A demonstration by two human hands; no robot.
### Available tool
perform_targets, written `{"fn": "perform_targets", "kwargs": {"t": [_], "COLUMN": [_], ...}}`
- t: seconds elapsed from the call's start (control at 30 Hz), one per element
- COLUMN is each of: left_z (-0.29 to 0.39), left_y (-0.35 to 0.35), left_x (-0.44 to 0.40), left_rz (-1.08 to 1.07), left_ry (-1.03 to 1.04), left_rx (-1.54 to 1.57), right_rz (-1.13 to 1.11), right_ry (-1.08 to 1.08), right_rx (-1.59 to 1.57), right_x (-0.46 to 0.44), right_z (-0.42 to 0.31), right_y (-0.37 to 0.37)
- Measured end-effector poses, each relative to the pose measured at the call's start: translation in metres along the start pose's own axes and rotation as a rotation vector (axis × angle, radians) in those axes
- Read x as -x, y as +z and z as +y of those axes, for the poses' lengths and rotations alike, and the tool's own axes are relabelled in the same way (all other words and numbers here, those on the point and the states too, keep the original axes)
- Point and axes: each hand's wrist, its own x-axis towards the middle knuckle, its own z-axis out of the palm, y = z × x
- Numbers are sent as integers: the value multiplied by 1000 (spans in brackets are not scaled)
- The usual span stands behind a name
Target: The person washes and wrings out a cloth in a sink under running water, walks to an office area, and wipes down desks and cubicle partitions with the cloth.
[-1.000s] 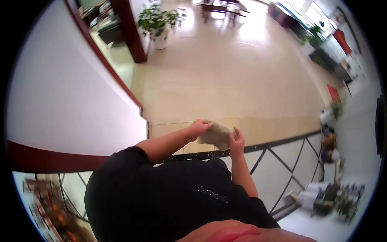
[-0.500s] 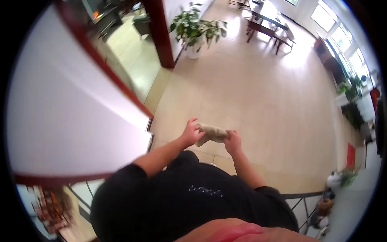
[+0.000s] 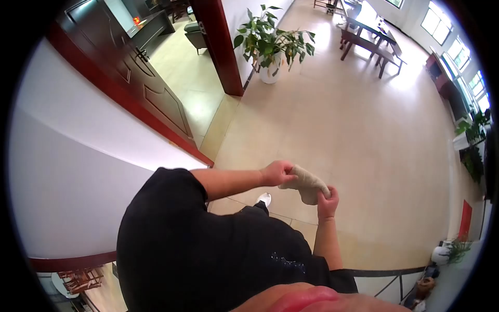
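Note:
A bunched beige cloth (image 3: 306,184) is stretched between my two hands in front of my body, above the tiled floor. My left hand (image 3: 277,173) is closed on its upper left end. At the lower right end, my right hand (image 3: 327,202) pinches the cloth with thumb and fingers. The fabric sags and folds between them, so its full shape is hidden. Below my left forearm, one white shoe (image 3: 265,199) shows on the floor.
On the left, a dark brown door (image 3: 132,73) stands open in a red-brown frame (image 3: 221,57). Beyond it is a potted plant (image 3: 270,47) by the wall. A table with benches (image 3: 366,44) stands farther back. A dark railing (image 3: 387,272) runs behind me on the right.
My view has turned, and both hands with the cloth now appear farther right. The cloth has tilted, its right end lower. A white shoe and more of the door have come into sight.

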Motion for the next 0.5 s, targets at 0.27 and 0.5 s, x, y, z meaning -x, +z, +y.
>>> {"fn": "perform_targets", "kwargs": {"t": [0.27, 0.5], "left_z": [73, 191], "left_y": [104, 299], "left_x": [-46, 1], "left_rz": [23, -547], "left_ry": [732, 599], "left_rx": [-228, 227], "right_rz": [271, 722], "right_ry": [-81, -66], "right_rx": [-116, -196], "right_x": [58, 256], "right_z": [-40, -52], "right_y": [-109, -251]}}
